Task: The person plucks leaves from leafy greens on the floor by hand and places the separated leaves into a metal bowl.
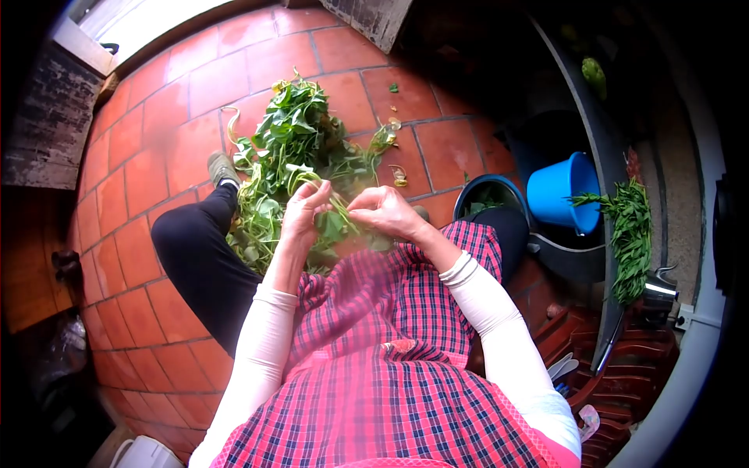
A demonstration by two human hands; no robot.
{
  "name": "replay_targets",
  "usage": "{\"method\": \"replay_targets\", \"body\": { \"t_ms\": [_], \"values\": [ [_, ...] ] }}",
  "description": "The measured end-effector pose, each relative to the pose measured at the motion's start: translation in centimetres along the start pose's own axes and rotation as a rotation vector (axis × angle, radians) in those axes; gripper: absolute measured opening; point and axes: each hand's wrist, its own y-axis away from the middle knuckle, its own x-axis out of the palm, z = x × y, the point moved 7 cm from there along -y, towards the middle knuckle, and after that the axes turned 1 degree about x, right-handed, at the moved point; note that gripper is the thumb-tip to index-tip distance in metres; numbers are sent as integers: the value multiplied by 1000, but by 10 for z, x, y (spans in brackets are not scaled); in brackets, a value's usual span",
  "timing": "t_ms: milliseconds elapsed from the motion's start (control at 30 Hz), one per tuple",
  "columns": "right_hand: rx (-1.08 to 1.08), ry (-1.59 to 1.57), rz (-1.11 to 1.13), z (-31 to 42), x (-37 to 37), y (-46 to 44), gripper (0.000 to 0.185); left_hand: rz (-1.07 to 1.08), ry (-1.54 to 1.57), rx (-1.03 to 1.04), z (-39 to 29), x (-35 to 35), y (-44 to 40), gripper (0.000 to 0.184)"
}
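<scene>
My left hand (306,209) is closed around a few pale green stems of a leafy vine (337,209), above my lap. Beside it, my right hand (388,213) pinches the same stems between thumb and fingers. Leaves hang below the two hands, slightly blurred. A large heap of leafy green vines (292,121) lies on the floor between my feet, spreading toward my left leg. By my right knee stands a round basin (466,195) with green leaves inside, partly hidden by my leg.
Loose leaf scraps lie on the red tile floor (148,203). At the right are a blue bucket (550,191), a dark shelf edge (581,101), a bunch of narrow-leaved greens (630,242), a metal kettle (660,290) and a dark red slatted rack (632,374).
</scene>
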Motion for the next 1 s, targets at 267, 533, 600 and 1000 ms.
{"method": "replay_targets", "body": {
  "t_ms": [267,533,600,1000],
  "values": [
    [-79,363,-345,-12,-13,-17,19,158,24,-123,22,2,-2,15],
    [98,-348,-247,-50,-72,-10,10,386,552,-172,19,-12,-14,26],
    [-18,-406,-160,-23,-59,-3,15,438,618,-177,23,-19,-21,27],
    [-121,-284,-110,-26,-47,-10,12,369,381,-82,-11,-19,9,14]
  ]
}}
